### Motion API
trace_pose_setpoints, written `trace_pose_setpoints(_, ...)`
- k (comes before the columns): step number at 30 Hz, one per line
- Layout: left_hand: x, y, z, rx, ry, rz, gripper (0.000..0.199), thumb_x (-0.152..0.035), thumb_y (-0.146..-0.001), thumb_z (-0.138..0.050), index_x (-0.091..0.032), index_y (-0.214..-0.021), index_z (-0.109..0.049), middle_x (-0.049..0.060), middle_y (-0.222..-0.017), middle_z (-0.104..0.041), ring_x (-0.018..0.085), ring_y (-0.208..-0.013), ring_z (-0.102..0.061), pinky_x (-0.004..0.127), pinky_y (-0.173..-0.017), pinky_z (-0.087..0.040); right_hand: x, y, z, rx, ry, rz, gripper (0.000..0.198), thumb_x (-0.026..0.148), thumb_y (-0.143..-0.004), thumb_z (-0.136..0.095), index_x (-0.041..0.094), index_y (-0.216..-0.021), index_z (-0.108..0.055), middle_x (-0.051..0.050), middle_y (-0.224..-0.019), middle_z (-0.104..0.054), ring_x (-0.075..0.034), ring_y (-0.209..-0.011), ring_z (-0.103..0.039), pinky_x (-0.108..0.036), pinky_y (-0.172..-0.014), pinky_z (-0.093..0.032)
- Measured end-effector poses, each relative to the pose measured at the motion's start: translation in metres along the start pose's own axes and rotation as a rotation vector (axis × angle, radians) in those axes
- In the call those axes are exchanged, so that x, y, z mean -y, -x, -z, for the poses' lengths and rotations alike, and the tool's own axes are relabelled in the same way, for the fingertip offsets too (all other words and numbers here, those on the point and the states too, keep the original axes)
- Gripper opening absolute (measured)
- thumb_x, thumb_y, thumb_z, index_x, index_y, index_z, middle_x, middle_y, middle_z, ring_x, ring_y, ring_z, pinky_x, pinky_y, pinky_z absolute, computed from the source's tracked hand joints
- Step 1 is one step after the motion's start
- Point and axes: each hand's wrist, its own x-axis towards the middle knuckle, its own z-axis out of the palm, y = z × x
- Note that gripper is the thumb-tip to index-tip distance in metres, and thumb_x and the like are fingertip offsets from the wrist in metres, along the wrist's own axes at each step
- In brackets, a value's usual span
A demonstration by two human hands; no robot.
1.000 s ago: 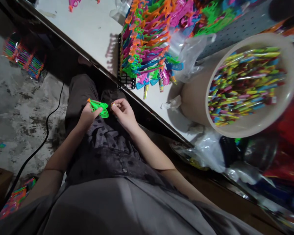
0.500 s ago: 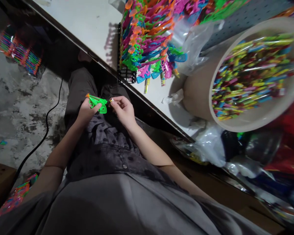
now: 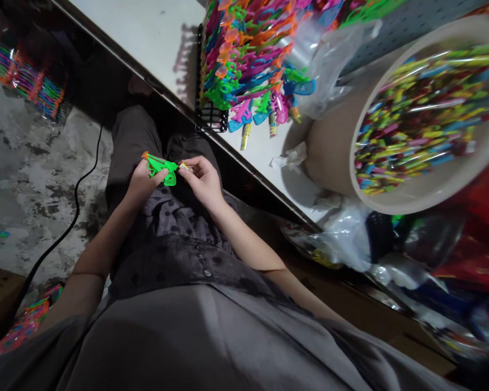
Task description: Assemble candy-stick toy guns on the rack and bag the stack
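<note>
Above my lap, my left hand [image 3: 142, 182] is closed around a green toy gun [image 3: 169, 176] with an orange tip; its latticed grip points toward my right hand. My right hand [image 3: 204, 179] pinches a small yellow tube [image 3: 183, 166] with a dark red end between thumb and fingertips. That end is right at the back of the toy gun; whether the two touch I cannot tell. Part of the gun's body is hidden by my left fingers.
A black basket [image 3: 212, 119] full of colourful toy guns [image 3: 252, 60] stands on the white table [image 3: 146, 35]. Right of it, a tilted beige bucket [image 3: 330, 146] holds many coloured tubes [image 3: 424, 119]. Bundled toys [image 3: 28, 81] and a black cable [image 3: 76, 201] lie on the floor.
My right hand has brought the yellow tube closer to the back of the green toy gun. The left hand keeps its hold, and the whole view has shifted slightly.
</note>
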Motion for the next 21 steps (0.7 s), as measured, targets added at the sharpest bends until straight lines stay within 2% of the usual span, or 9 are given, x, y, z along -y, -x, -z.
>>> trace_pose_setpoints(3,-0.004,0.001,0.001,-0.029,-0.012,0.008,0.024,-0.019,-0.066,-0.069,-0.017,-0.086,-0.055,-0.001,-0.075,-0.063,0.013,-0.070,-0.062,0.028,-0.070,-0.052,0.007,-0.002,0.010,-0.046,0.117,0.096,0.033,0.051,-0.076,-0.062,0.022,-0.091,-0.053,-0.002,-0.087,-0.059,-0.014,-0.080,-0.057,-0.030,-0.076,-0.049)
trace_pose_setpoints(5,-0.007,0.001,0.004,-0.080,-0.027,0.032,0.023,-0.017,-0.065,-0.069,-0.018,-0.082,-0.055,-0.001,-0.074,-0.062,0.013,-0.068,-0.060,0.029,-0.069,-0.051,0.017,-0.009,0.038,-0.155,0.256,0.192,0.029,0.047,-0.080,-0.059,0.022,-0.094,-0.052,-0.003,-0.090,-0.058,-0.014,-0.085,-0.058,-0.031,-0.080,-0.049)
trace_pose_setpoints(7,-0.010,0.000,0.006,-0.115,-0.033,0.061,0.021,-0.017,-0.065,-0.069,-0.018,-0.080,-0.054,-0.002,-0.073,-0.061,0.012,-0.067,-0.059,0.030,-0.071,-0.051,0.031,-0.019,0.089,-0.365,0.426,0.303,0.024,0.042,-0.085,-0.053,0.021,-0.098,-0.049,-0.004,-0.095,-0.056,-0.015,-0.090,-0.057,-0.033,-0.084,-0.048)
trace_pose_setpoints(10,-0.011,-0.003,0.006,-0.123,0.004,0.099,0.021,-0.017,-0.064,-0.068,-0.019,-0.079,-0.053,-0.003,-0.074,-0.060,0.012,-0.070,-0.059,0.031,-0.073,-0.051,0.053,-0.026,0.189,-0.795,0.661,0.391,0.019,0.032,-0.089,-0.042,0.020,-0.103,-0.044,-0.006,-0.101,-0.053,-0.015,-0.096,-0.056,-0.036,-0.090,-0.046)
trace_pose_setpoints(12,-0.009,-0.004,0.004,-0.125,0.031,0.114,0.021,-0.017,-0.063,-0.066,-0.019,-0.078,-0.052,-0.002,-0.076,-0.061,0.013,-0.072,-0.059,0.031,-0.075,-0.051,0.061,-0.024,0.247,-0.989,0.819,0.219,0.019,0.024,-0.089,-0.038,0.018,-0.106,-0.043,-0.007,-0.104,-0.053,-0.016,-0.100,-0.054,-0.039,-0.097,-0.043)
trace_pose_setpoints(14,-0.008,-0.006,0.002,-0.125,0.038,0.111,0.022,-0.019,-0.062,-0.066,-0.019,-0.079,-0.052,-0.001,-0.077,-0.061,0.013,-0.074,-0.060,0.032,-0.076,-0.051,0.059,-0.023,0.283,-0.980,0.926,0.012,0.023,0.018,-0.083,-0.046,0.016,-0.106,-0.046,-0.009,-0.110,-0.054,-0.019,-0.109,-0.051,-0.046,-0.105,-0.034)
trace_pose_setpoints(17,-0.014,-0.008,0.001,-0.037,-0.092,0.016,0.025,-0.027,-0.064,-0.065,-0.018,-0.084,-0.053,0.001,-0.077,-0.062,0.015,-0.072,-0.060,0.031,-0.070,-0.051,0.045,-0.027,0.297,-0.773,0.916,-0.128,0.028,0.018,-0.072,-0.061,0.016,-0.100,-0.055,-0.008,-0.111,-0.060,-0.023,-0.111,-0.051,-0.047,-0.105,-0.034)
trace_pose_setpoints(20,-0.044,-0.005,-0.005,0.284,-0.417,-0.318,0.020,-0.034,-0.070,-0.063,-0.017,-0.081,-0.059,0.004,-0.079,-0.062,0.017,-0.074,-0.059,0.031,-0.070,-0.049,0.032,-0.032,0.292,-0.402,0.672,-0.310,0.028,0.028,-0.077,-0.058,0.019,-0.103,-0.058,-0.005,-0.102,-0.066,-0.022,-0.094,-0.060,-0.040,-0.089,-0.049)
trace_pose_setpoints(21,-0.060,-0.001,-0.010,0.415,-0.519,-0.460,0.018,-0.034,-0.072,-0.063,-0.018,-0.078,-0.060,0.004,-0.081,-0.062,0.018,-0.078,-0.059,0.032,-0.073,-0.049,0.030,-0.032,0.290,-0.326,0.599,-0.355,0.029,0.030,-0.079,-0.055,0.019,-0.106,-0.058,-0.005,-0.099,-0.067,-0.021,-0.089,-0.061,-0.039,-0.084,-0.051)
